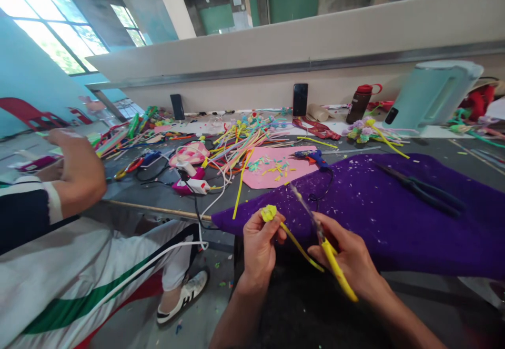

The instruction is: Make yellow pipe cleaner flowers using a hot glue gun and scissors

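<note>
My left hand (260, 241) pinches a small yellow flower (269, 213) at its head, and its yellow stem (302, 246) slants down to the right. My right hand (343, 249) is closed on scissors with yellow handles (338, 270); their blades point up and left, just right of the flower. Both hands are over the near edge of a purple cloth (379, 207). Beyond them, yellow and teal snippets lie on a pink sheet (260, 178), with a blue glue gun (311, 157) at its right side.
Black pliers (424, 188) rest on the cloth. Behind are piled pipe cleaners (244, 139), a phone (300, 99), a brown bottle (360, 104) and a teal kettle (434, 94). A white power strip (191, 186) with cables and a seated person (79, 181) are at left.
</note>
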A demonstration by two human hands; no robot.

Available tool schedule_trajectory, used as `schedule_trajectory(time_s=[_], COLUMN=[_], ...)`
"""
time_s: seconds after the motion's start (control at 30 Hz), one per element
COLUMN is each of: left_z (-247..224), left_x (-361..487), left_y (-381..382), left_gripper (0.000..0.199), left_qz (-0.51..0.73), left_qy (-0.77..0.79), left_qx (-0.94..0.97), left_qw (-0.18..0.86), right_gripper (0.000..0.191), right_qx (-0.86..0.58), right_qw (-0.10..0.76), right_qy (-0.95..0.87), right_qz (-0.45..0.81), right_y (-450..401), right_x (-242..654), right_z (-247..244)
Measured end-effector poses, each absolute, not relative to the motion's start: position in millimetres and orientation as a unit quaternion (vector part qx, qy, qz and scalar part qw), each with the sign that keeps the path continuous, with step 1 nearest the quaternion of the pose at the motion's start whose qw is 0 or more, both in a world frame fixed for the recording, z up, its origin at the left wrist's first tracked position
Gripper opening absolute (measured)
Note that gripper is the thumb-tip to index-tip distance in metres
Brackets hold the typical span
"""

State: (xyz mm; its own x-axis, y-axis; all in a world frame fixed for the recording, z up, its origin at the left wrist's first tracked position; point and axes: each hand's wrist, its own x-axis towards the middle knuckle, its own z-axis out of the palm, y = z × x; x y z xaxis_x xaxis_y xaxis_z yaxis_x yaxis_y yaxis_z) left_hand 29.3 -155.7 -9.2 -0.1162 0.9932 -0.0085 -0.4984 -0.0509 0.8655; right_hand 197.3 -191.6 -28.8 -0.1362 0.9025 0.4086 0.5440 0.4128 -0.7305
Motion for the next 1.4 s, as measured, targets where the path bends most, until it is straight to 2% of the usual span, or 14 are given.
schedule_trajectory(time_s=[0.3, 0.73, 1.4], left_z=[-5.6, -11.2, -15.5], left_x=[27.0, 24.5, 26.1], left_y=[-156.3, -154.7, -157.1], left_gripper=[0.014, 0.021, 0.017], left_qz=[0.633, 0.645, 0.659], left_qy=[0.352, 0.349, 0.358], left_qx=[0.325, 0.321, 0.362], left_qw=[0.607, 0.599, 0.553], right_gripper=[0.053, 0.055, 0.058], right_qx=[-0.522, -0.482, -0.486], right_qw=[0.421, 0.390, 0.384], right_qy=[-0.708, -0.783, -0.785], right_qz=[0.223, 0.047, 0.000], right_y=[-195.6, -198.0, -194.3], right_x=[202.5, 191.6, 186.9], right_z=[-25.3, -22.6, -28.6])
